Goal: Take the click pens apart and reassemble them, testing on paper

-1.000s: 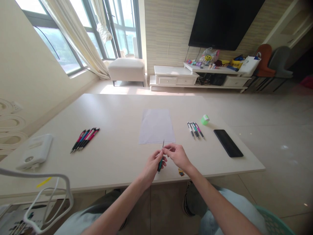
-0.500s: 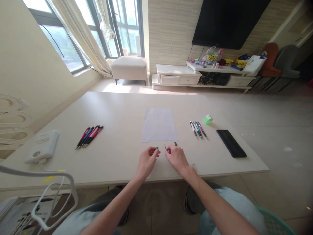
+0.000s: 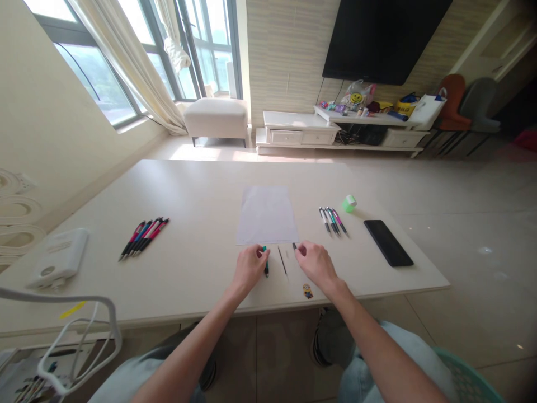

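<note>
My left hand (image 3: 250,267) is closed with its fingertips on a teal pen barrel (image 3: 267,270), which lies along the table pointing toward me. My right hand (image 3: 315,263) is closed too, its fingertips at a short dark pen piece (image 3: 294,245), partly hidden by the fingers. Between the hands a thin dark pen refill (image 3: 282,261) lies on the table. A tiny pale piece (image 3: 287,253), perhaps a spring, is beside it. Beyond both hands is a white sheet of paper (image 3: 267,215).
Several red and blue pens (image 3: 144,239) lie at the left, near a white power adapter (image 3: 59,257). Slimmer pens (image 3: 333,221), a green container (image 3: 349,204) and a black phone (image 3: 388,243) are on the right. A small cartoon sticker (image 3: 307,291) lies near the table's front edge.
The refill, at my right fingertips before, now lies on the table. My left hand has brought the teal barrel down to the tabletop. My right hand has shifted to the dark piece.
</note>
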`<state>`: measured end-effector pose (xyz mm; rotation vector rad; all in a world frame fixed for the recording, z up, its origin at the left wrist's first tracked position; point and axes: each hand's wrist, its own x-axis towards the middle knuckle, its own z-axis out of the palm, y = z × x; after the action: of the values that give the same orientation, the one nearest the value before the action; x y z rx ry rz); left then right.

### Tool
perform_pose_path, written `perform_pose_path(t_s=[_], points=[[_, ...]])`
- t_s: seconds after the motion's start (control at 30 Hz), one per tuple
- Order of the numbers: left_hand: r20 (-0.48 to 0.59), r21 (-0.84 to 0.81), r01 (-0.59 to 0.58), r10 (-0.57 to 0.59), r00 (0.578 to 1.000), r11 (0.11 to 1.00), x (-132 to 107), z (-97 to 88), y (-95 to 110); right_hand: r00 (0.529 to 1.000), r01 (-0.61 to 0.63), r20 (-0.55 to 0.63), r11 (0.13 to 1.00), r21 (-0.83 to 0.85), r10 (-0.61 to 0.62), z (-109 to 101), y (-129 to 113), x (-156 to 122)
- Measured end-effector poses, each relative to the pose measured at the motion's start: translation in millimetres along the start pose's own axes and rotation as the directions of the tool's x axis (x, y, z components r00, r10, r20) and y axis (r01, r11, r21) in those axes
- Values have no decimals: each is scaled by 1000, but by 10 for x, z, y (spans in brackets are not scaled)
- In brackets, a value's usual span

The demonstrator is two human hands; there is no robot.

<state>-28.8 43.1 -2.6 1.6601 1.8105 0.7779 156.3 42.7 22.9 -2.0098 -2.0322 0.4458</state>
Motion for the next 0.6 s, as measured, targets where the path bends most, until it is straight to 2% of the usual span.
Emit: perform_pose_path(t_s=[0.17,0.3,0.37,0.43,0.47,0.53,0.6], points=[[27,-26,14,-13,1000,1000,34,-32,23,995,-64,75,995,-76,70,-189,251,55],[55,-32,20,-18,998,999,-92,-164,30,979,-98,163,983,-156,123,-276,469,51],[110,7,-23,22,994,1000,-240,-257,30,969,-90,211,981,-172,126,-281,550,26],[242,29,-68,59,968,997,-443,-339,30,959,-67,263,985,-162,108,-260,601,-9],[347,18,-104,91,934,994,-560,-365,28,954,-54,284,988,-147,95,-242,616,-26],[582,-19,-158,139,801,987,-809,-371,12,948,-38,309,993,-113,71,-204,634,-57],[719,-30,-166,136,681,986,-1057,-301,-36,945,-35,322,996,-88,61,-173,650,-77]])
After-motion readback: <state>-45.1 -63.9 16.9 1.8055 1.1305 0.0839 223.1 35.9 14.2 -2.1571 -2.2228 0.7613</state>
